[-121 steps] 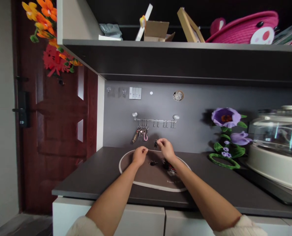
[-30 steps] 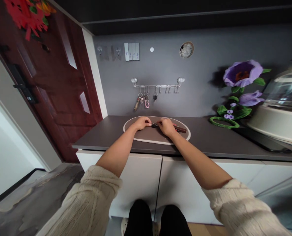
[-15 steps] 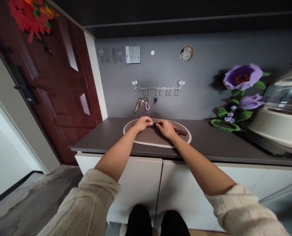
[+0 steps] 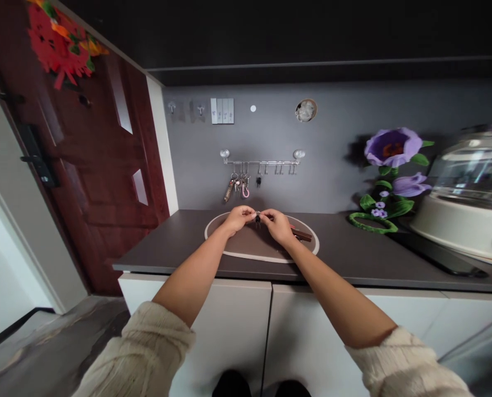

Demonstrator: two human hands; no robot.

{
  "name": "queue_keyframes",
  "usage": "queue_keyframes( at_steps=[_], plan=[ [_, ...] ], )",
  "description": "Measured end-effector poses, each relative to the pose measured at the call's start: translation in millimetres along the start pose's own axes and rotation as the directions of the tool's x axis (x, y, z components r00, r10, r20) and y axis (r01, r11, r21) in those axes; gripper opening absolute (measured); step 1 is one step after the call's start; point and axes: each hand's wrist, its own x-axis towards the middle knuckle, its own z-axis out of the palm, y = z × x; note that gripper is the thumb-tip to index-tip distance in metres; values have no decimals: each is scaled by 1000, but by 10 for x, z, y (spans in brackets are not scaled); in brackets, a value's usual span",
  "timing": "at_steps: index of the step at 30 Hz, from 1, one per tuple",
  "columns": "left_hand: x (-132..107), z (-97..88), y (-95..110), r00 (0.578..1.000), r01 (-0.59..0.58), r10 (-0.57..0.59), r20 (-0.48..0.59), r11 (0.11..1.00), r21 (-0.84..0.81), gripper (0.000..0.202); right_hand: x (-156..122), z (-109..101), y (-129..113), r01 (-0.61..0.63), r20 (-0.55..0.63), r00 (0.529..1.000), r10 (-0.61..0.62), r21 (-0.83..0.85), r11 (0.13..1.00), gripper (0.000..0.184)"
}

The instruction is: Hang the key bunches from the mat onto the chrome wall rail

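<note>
A small bunch of black-headed keys dangles between my two hands, above the oval brown mat. My left hand pinches it from the left, thumb and forefinger together at the top of the bunch. From the other side my right hand grips the same spot with its fingertips. The ring itself is too small to make out clearly. Just right of my right hand, a brown strap-like item with something red by it lies on the mat, partly hidden behind the hand.
On the wall, a hook rail carries several keys and a small black-headed set. To the right stand purple fabric flowers, a black phone-like slab and a domed white appliance. A dark cabinet overhangs the counter.
My hands have raised the keys slightly off the mat, and the keys now hang visibly between the fingertips. The camera view has tilted up a little.
</note>
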Motion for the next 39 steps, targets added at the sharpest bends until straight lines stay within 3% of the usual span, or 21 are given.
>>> queue_keyframes(
  at_steps=[13,21,29,39],
  plan=[
    [14,62,-33,999,22,-21,-28,999,41,36,13,-52,-30,5,-62,998,-1,59,998,20],
    [9,110,-14,994,-2,17,-108,990,141,25,131,-51,63,-38,-138,989,59,151,988,21],
    [89,147,-158,993,-51,80,-81,948,315,15,558,-129,196,-101,-181,969,167,326,940,27],
    [126,194,-217,996,-53,78,-41,900,434,17,1209,-194,114,-158,-223,932,287,462,873,7]
  ],
)
